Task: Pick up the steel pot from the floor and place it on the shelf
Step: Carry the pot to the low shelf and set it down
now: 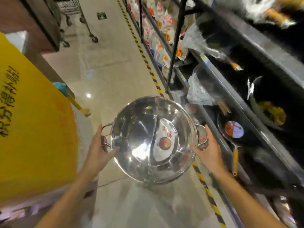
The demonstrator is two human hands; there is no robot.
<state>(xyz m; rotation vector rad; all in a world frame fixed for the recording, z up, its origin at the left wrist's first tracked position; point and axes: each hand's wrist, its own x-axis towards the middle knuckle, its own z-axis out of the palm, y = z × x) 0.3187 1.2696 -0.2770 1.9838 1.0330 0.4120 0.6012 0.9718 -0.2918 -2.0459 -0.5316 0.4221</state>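
The steel pot (153,139) is wide and shiny, with a divider down its middle and a round label inside. It is held up above the tiled floor, in the middle of the view. My left hand (98,148) grips its left loop handle and rim. My right hand (207,148) grips the right loop handle. The dark metal shelf (230,89) runs along the right, its lower level just beside the pot's right edge.
Pans (233,129) and plastic-wrapped cookware (199,89) fill the shelf levels. Yellow-black hazard tape (148,63) lines the floor along the shelf foot. A large yellow display (32,129) stands at the left. A wheeled cart (77,17) is far up the aisle.
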